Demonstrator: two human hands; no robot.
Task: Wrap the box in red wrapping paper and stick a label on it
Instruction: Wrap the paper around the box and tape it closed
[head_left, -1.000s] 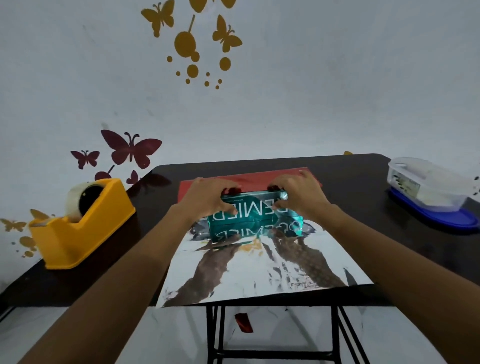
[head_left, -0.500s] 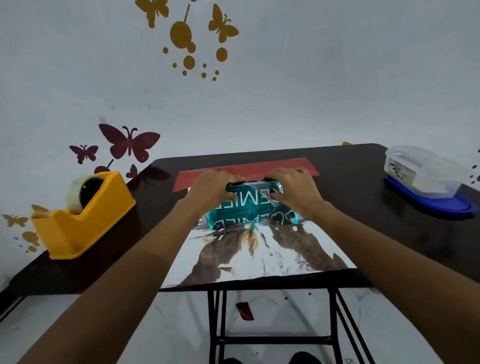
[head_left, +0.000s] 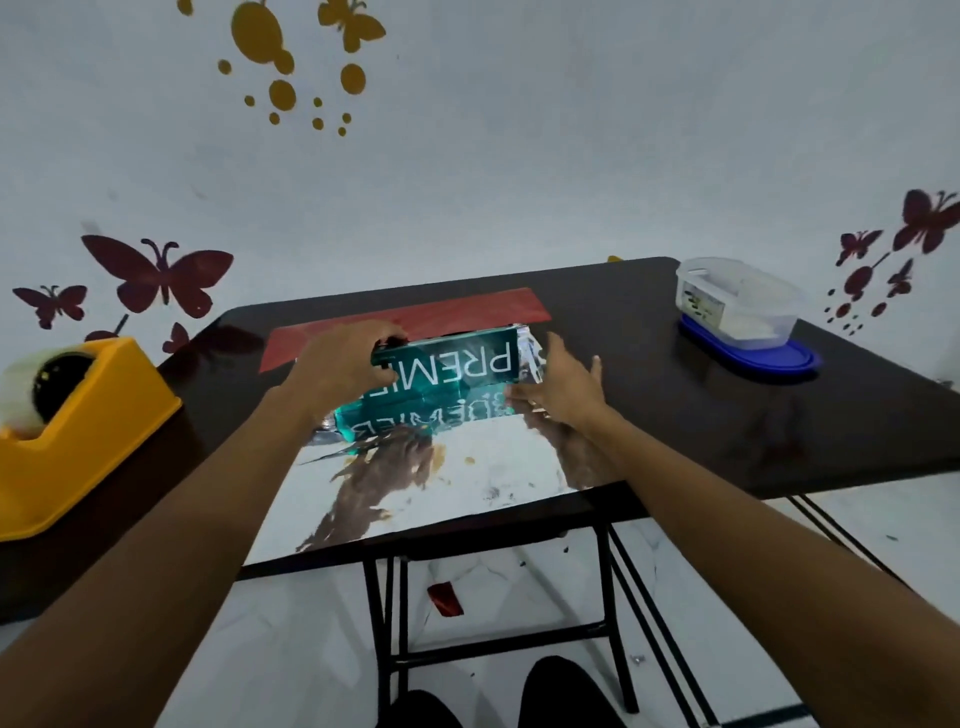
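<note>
While the left hand (head_left: 348, 364) grips the left end of the box (head_left: 457, 369), fingers curled over its top edge, the right hand (head_left: 566, 389) lies flat and spread at the right end, fingertips at the lower corner and thumb raised. Whether those fingertips press the box or only the paper (head_left: 467, 478) beside it, I cannot tell. The teal box sits on the far half of the paper, its printed face turned toward the person and mirrored in the shiny silver side, which lies upward. Behind the box, a red strip (head_left: 467, 312) of the paper's other side shows along the far edge. The sheet's near edge reaches the front of the dark table (head_left: 675, 415). A yellow tape dispenser (head_left: 88, 426) stands at the left, well apart. At the far right, a clear tub (head_left: 737, 306) rests on a blue lid (head_left: 753, 358).
</note>
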